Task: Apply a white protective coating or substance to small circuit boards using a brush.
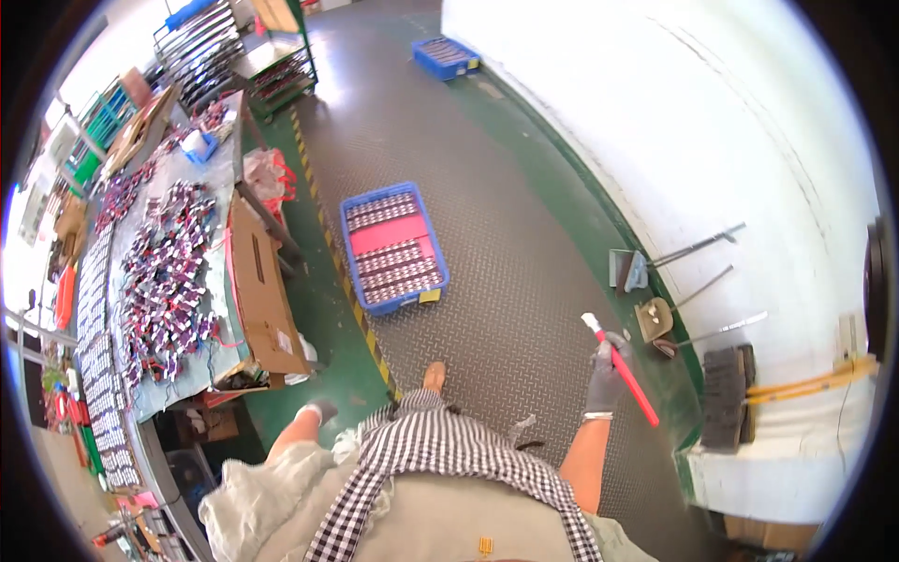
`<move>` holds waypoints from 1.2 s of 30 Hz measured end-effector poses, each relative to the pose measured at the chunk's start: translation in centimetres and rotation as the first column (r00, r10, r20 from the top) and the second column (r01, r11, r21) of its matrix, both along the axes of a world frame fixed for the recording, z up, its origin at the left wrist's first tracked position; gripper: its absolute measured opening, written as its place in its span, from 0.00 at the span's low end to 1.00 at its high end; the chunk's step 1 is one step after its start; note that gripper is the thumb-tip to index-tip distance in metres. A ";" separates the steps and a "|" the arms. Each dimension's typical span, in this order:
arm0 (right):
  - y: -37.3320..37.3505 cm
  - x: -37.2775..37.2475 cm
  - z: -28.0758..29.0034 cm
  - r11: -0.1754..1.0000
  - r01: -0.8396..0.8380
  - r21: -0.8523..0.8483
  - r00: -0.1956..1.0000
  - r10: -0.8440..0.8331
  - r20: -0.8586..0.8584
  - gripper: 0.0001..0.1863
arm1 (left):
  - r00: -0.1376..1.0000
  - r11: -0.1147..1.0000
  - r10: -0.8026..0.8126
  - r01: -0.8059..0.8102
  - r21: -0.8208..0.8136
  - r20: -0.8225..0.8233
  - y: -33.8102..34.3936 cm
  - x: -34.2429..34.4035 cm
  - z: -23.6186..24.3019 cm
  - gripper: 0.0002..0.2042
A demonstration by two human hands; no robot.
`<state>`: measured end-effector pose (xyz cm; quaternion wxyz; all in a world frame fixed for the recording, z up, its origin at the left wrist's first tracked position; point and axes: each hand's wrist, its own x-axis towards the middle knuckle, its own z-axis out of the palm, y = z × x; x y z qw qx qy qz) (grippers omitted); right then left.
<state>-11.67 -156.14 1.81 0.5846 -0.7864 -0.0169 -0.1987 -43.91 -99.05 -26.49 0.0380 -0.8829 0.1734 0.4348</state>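
My right hand point(611, 373), in a grey glove, is closed round a long red stick with a white tip point(639, 391). The white end points up and left; the red end slants down to the right. What kind of tool it is I cannot make out. My left hand point(323, 409), also in a grey glove, hangs low near the corner of the worktable, small and blurred, its fingers not clear. Ahead on the floor lies a blue crate point(440, 245) with rows of small dark-and-white parts and a pink sheet point(389, 234). Neither hand touches it.
On the left, a worktable point(211, 272) carries a heap of small wired parts point(173, 281), with a cardboard box point(262, 290) against its side. Dustpans point(654, 320) and a black broom head point(723, 398) stand by the right wall. Farther off are another blue crate point(445, 58) and a rack point(201, 47).
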 end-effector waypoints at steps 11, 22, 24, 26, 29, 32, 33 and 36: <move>-0.2 24.3 3.1 1.000 0.015 -0.009 0.999 -0.015 -0.048 0.13 | 0.405 0.333 0.914 -0.697 -0.635 0.034 -8.0 45.1 11.6 0.18; 4.2 59.9 3.4 0.980 -0.198 -0.016 0.980 0.198 0.019 0.13 | 0.557 0.592 0.805 -0.738 -0.323 0.203 -5.8 52.2 -3.7 0.14; 7.8 65.3 5.7 0.978 -0.205 -0.024 0.978 0.204 -0.035 0.13 | 0.215 0.195 0.976 -0.940 -0.281 -0.043 -6.8 56.7 -0.7 0.17; 13.0 70.5 7.3 0.969 -0.239 0.056 0.965 0.243 -0.099 0.13 | -0.008 -0.052 0.992 -0.936 -0.349 -0.128 -7.2 59.3 1.2 0.17; 22.2 77.4 7.3 0.927 -0.353 0.128 0.932 0.361 -0.039 0.13 | -0.267 -0.327 0.939 -0.889 -0.320 -0.216 -6.2 62.2 1.3 0.19; 33.2 82.4 6.8 0.802 -0.579 0.146 0.813 0.582 0.019 0.13 | 0.677 0.676 0.726 -0.735 -0.060 -0.122 -3.0 57.8 -3.4 0.17; 32.8 84.6 7.3 0.847 -0.531 -0.020 0.842 0.530 0.105 0.13 | 0.666 0.658 0.725 -0.745 -0.107 -0.174 -1.2 68.4 0.2 0.17; 41.3 88.5 9.0 0.760 -0.637 0.126 0.770 0.633 0.078 0.13 | 0.468 0.474 0.880 -0.878 0.070 -0.079 5.8 70.4 1.1 0.17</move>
